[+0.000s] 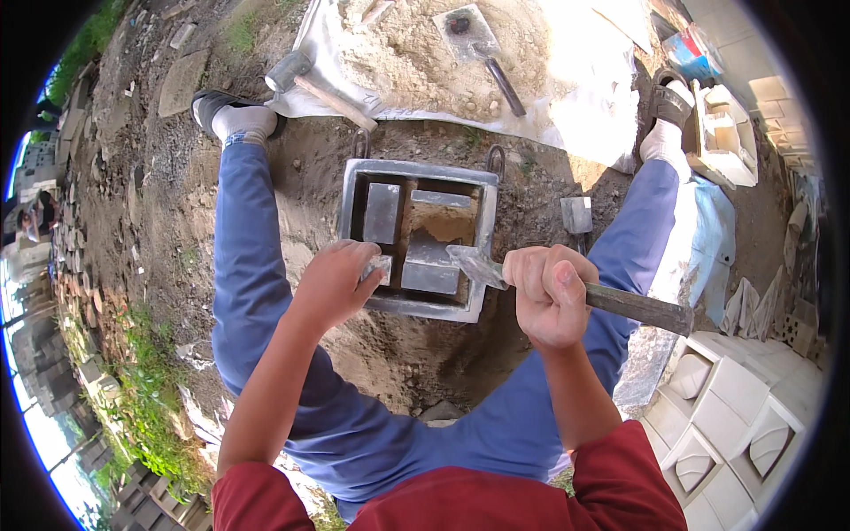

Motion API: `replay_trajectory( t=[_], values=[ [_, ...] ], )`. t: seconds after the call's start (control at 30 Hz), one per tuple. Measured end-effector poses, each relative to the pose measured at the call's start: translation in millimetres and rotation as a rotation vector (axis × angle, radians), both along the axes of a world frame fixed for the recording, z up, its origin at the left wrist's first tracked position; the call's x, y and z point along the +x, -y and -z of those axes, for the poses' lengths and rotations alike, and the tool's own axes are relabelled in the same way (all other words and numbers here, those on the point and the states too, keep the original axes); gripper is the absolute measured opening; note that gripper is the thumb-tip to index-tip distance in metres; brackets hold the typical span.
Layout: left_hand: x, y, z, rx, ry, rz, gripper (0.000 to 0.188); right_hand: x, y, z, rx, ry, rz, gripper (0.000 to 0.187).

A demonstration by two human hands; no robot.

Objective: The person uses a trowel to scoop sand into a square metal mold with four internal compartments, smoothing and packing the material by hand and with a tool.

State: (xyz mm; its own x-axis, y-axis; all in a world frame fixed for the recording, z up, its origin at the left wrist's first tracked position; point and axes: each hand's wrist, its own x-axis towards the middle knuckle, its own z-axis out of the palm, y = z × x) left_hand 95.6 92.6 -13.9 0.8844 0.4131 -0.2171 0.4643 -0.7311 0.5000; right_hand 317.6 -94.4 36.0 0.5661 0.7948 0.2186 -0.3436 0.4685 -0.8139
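Between my legs lies a rectangular grey metal mould frame [421,168] with loop handles at its far side. Inside it are several flat grey blocks, one at the far left [382,214] and one at the near right [431,278], with tan sandy material [441,221] among them. My left hand [335,285] reaches over the frame's near-left corner, its fingers closed on a small grey block [382,266]. In a fist, my right hand [551,292] grips a tool with a grey flat metal end [476,264] and a wooden handle [642,308]; its metal end hangs over the frame's right side.
Ahead, a white sheet [580,119] bears a pile of pale sand [390,49] and a square-bladed trowel [469,37]. A mallet [289,71] lies at the sheet's left corner. Right of the frame is a small grey block [576,214]; white hollow blocks [722,407] stand at lower right.
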Motion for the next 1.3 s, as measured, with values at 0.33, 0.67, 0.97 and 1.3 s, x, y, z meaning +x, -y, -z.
replay_trajectory(
  t=[0.33, 0.67, 0.97, 1.3],
  values=[
    [-8.8, -6.8, 10.4, 0.056, 0.329, -0.249, 0.03, -53.6, -51.2, -34.5, -0.039, 0.146, -0.127, 0.038],
    [-5.7, 3.8, 73.6, 0.068, 0.387, -0.491, 0.066, -99.2, -86.4, -11.4, -0.099, 0.121, -0.005, 0.026],
    [-5.5, 5.1, 76.7, 0.059, 0.437, -0.512, 0.063, -106.4, -94.7, 15.3, -0.223, 0.132, 0.084, 0.024],
    [-1.4, 3.2, 86.2, -0.046, 0.504, -0.497, 0.061, -109.9, -92.1, 2.4, -0.333, 0.153, 0.046, 0.03]
  ],
)
